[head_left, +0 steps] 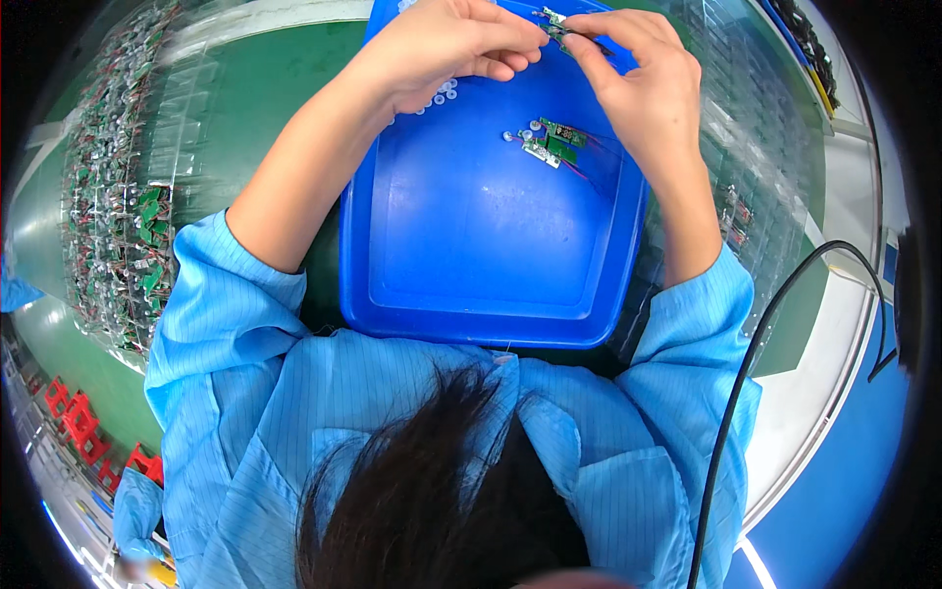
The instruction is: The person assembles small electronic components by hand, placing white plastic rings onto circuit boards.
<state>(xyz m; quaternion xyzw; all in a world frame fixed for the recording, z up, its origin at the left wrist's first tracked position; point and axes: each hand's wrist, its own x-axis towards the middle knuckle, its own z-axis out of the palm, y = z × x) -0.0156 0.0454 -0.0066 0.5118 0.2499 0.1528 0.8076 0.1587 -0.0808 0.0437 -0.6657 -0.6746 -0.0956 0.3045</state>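
Observation:
Over the far end of a blue plastic tray (pixel 471 324), my right hand (pixel 643 79) pinches a small circuit board (pixel 552 26) between thumb and fingertips. My left hand (pixel 456 44) is closed, its fingertips close to the same board; whatever they hold is too small to make out. Inside the tray, nearer to me, lie several green circuit boards (pixel 561 145) with thin wires and small whitish round pieces. More small translucent round pieces (pixel 444 93) lie by the tray's left side, partly hidden under my left wrist.
On the green table to my left stand stacked clear trays (pixel 118 206) filled with boards and wires. More clear trays (pixel 751 147) stand to the right. A black cable (pixel 760 334) curves past my right arm. Red stools (pixel 78 422) are at the far lower left.

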